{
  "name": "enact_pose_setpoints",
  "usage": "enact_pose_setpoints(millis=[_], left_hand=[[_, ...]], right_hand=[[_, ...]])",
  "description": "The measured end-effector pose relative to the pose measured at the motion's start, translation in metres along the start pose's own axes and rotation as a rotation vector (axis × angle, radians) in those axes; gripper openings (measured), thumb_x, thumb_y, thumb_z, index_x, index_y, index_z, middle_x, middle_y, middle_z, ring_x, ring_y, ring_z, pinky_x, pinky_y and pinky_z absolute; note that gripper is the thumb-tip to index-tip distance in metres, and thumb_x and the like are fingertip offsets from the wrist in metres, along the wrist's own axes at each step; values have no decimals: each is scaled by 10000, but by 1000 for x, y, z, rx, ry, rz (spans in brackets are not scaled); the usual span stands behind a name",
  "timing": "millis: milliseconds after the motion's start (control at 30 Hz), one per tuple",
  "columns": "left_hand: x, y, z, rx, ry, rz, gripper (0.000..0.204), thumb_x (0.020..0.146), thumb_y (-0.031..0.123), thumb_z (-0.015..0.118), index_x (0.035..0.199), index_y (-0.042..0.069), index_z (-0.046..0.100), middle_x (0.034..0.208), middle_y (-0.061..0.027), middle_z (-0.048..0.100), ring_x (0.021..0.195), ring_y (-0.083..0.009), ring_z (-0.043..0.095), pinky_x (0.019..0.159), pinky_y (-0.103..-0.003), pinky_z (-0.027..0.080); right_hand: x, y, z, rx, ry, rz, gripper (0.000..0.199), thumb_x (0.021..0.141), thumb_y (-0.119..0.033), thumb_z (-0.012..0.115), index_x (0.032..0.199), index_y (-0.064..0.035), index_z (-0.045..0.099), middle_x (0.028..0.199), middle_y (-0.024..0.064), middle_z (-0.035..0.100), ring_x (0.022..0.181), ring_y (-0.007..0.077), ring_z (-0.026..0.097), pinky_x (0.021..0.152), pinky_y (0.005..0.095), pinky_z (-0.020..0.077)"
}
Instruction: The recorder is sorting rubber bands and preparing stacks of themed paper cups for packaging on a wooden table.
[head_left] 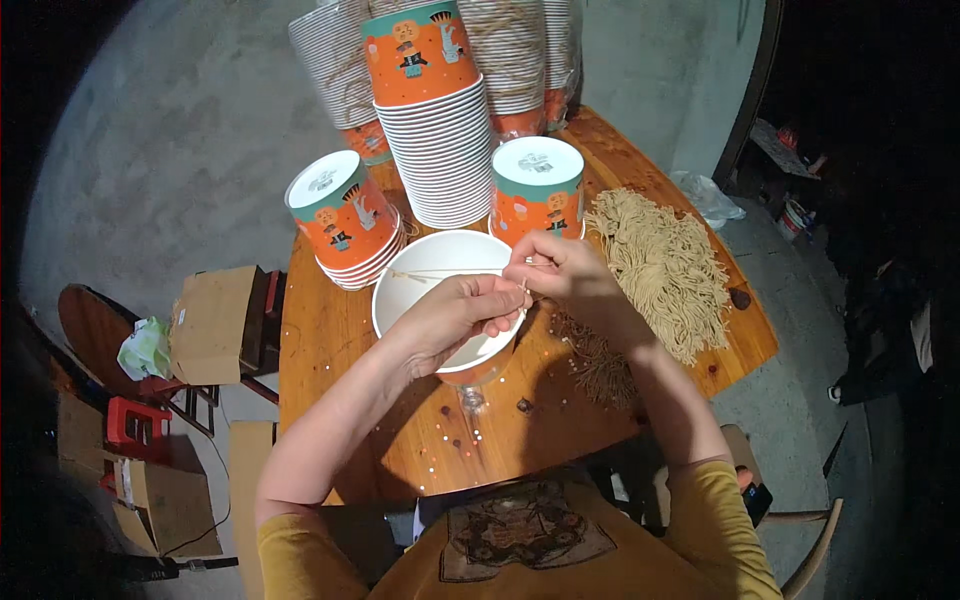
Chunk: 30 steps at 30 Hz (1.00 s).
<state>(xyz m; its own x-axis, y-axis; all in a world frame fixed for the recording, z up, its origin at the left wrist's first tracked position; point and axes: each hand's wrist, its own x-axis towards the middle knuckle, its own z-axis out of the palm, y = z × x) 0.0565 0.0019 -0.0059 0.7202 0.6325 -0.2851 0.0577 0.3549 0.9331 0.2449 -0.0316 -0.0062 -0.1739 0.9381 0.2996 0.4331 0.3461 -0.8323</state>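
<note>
Over a wide paper bucket (pixel 392 307), open at the top and white inside, my two hands meet near its right rim. My left hand (pixel 462 312) is closed, thumb and fingertips pinching a thin pale cord (pixel 440 271). Just right of it and touching or nearly touching, my right hand (pixel 568 276) is also closed in a pinch on the cord. The cord stretches left across the bucket's mouth. Between the fingertips the detail is too small to make out. A large heap of beige cords (pixel 665 275) lies right of my right hand.
Upside-down orange and teal paper buckets (pixel 345 225) stand beyond the open one, with another short stack (pixel 538 190) and a tall stack (pixel 432 140) behind. Tiny beads (pixel 475 436) are scattered on the wooden table (pixel 330 400). Cardboard boxes (pixel 212 325) and a red stool (pixel 138 428) are left.
</note>
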Motion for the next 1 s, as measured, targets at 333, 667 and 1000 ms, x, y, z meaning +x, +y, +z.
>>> enact_pose_setpoints(millis=[333, 667, 1000], left_hand=[[4, 3, 4, 107, 56, 10, 162, 896, 159, 612, 950, 7, 621, 788, 20, 575, 681, -37, 488, 597, -171, 393], [7, 5, 4, 63, 13, -13, 112, 911, 141, 597, 947, 35, 591, 814, 19, 585, 683, -33, 525, 626, -161, 451], [4, 8, 8, 15, -46, 2, 124, 913, 147, 596, 949, 28, 584, 841, 7, 585, 713, -39, 525, 650, -168, 455]], right_hand=[[-27, 21, 0, 241, 63, -126, 135, 884, -180, 616, 933, -55, 601, 694, 9, 547, 615, 79, 516, 545, 248, 417], [-40, 16, 10, -227, 294, -267, 153, 819, -198, 683, 825, -70, 600, 730, 50, 563, 669, 224, 550, 659, 334, 438], [-41, 12, 16, 354, 302, -30, 126, 875, -133, 633, 824, -31, 579, 725, -20, 586, 626, 45, 535, 556, 211, 429]])
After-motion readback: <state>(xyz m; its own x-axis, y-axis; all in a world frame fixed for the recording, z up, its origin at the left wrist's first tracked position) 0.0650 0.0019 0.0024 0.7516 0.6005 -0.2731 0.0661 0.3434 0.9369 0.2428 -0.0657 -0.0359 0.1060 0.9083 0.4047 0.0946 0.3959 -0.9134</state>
